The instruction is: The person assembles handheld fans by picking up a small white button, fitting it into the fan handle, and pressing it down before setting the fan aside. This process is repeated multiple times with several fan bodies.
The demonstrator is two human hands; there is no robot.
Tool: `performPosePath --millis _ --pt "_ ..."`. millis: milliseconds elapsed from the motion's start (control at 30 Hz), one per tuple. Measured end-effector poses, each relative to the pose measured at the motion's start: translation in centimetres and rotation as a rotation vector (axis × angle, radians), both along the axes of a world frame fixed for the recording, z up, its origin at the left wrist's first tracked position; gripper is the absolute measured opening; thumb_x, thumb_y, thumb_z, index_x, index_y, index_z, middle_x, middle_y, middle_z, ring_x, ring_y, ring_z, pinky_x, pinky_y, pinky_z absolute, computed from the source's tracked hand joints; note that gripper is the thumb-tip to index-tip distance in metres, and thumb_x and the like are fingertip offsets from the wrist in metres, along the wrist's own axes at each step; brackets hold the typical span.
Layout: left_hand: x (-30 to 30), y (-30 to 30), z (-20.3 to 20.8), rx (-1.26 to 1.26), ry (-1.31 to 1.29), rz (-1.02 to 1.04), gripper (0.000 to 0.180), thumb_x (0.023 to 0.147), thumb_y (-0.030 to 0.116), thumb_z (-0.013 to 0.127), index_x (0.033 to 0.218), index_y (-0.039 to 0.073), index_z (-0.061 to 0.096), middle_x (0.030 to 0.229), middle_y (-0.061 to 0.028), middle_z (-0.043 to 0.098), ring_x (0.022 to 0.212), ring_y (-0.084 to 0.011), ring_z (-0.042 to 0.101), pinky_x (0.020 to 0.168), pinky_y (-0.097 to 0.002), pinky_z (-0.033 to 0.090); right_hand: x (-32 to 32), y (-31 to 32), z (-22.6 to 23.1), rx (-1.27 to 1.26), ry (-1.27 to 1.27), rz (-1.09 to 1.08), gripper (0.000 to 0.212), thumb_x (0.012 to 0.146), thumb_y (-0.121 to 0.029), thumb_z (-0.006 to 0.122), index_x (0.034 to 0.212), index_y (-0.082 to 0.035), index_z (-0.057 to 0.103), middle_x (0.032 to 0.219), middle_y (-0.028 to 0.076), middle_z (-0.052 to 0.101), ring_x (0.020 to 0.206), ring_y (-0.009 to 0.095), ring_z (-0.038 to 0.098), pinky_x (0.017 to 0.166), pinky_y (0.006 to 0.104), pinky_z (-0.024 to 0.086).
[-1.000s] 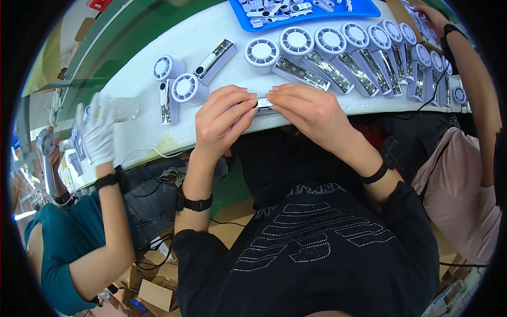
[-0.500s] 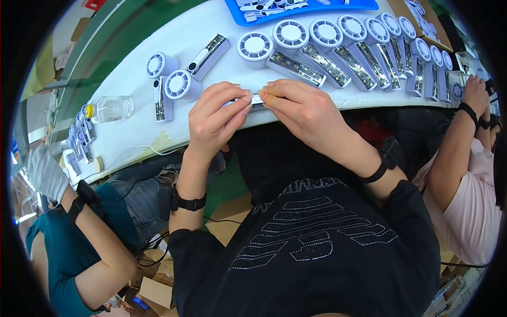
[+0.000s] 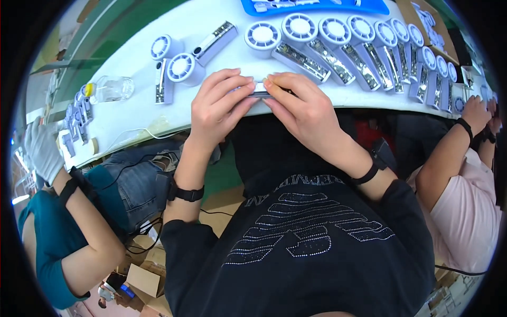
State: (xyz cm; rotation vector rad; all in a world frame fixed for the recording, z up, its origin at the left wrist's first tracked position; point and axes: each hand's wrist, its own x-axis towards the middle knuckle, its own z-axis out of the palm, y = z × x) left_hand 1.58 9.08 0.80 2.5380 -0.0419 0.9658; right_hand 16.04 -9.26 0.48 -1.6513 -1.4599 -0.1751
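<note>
My left hand (image 3: pixel 217 108) and my right hand (image 3: pixel 309 108) meet over the table's near edge, fingers closed on opposite ends of one narrow white-and-dark piece (image 3: pixel 260 89). Fingertips cover most of it, so its kind cannot be made out. Just beyond to the left are two small handheld fans, one with a round head (image 3: pixel 181 69) and one lying behind it (image 3: pixel 161 47). Their slim handles point different ways; one shows a bare circuit board. A row of similar fans (image 3: pixel 300 26) with opened handles starts just beyond my right hand.
A blue tray (image 3: pixel 317 9) of small white parts lies at the far edge, with a cardboard box (image 3: pixel 441 45) to its right. A clear bottle (image 3: pixel 115 88) lies on its side at left, near a thin white cable (image 3: pixel 142 131). Co-workers sit on both sides.
The view has shifted slightly, so the tabletop sits higher. My right fingers have spread a little around the piece, and its dark long side now shows where a round button was seen.
</note>
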Motion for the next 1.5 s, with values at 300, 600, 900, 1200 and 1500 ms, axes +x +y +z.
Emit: performPosePath --millis 300,600,900,1200,1500 --pt "0.3 -0.3 2.7 -0.111 0.196 0.005 0.044 0.081 0.009 0.091 0.123 0.003 0.08 0.114 -0.0101 0.081 0.112 -0.0321 0.073 0.097 -0.0428 0.059 1.3 -0.2 1.2 -0.057 0.432 0.079 0.017 0.091 -0.002 0.082 0.107 0.002 0.083 0.107 0.015 0.083 0.1 0.031 0.08 0.09 0.0385 0.063" --pt "0.4 1.3 2.5 -0.148 0.214 -0.123 0.037 0.08 0.008 0.091 0.116 0.004 0.082 0.111 -0.0089 0.081 0.109 -0.0306 0.073 0.094 -0.0409 0.059 0.7 -0.1 0.0 0.092 0.259 0.075 0.015 0.09 0.0 0.082 0.104 0.003 0.084 0.107 0.015 0.083 0.102 0.03 0.08 0.092 0.0381 0.063" --pt "0.0 1.4 2.0 -0.178 0.192 -0.148 0.034 0.082 0.003 0.088 0.115 0.002 0.083 0.115 -0.0098 0.081 0.114 -0.0325 0.072 0.097 -0.0423 0.059 0.9 -0.3 0.2 0.049 0.233 0.058 0.017 0.09 -0.002 0.083 0.107 0.001 0.082 0.11 0.013 0.081 0.106 0.029 0.079 0.093 0.0392 0.063" --pt "0.1 1.4 1.8 -0.065 0.165 -0.165 0.03 0.085 0.0 0.085 0.115 0.002 0.083 0.119 -0.0109 0.08 0.118 -0.0351 0.072 0.099 -0.0436 0.059 0.5 -0.1 0.5 0.024 0.266 0.089 0.021 0.091 -0.003 0.082 0.112 0.0 0.081 0.108 0.011 0.077 0.099 0.029 0.076 0.088 0.0382 0.063" --pt "0.5 1.5 1.3 -0.168 0.096 -0.155 0.026 0.082 0.002 0.088 0.107 0.005 0.085 0.108 -0.0074 0.081 0.109 -0.0313 0.074 0.092 -0.0412 0.061 0.7 0.0 0.9 -0.009 0.206 0.096 0.02 0.091 -0.002 0.082 0.111 0.001 0.081 0.109 0.012 0.077 0.099 0.029 0.076 0.086 0.0376 0.063"
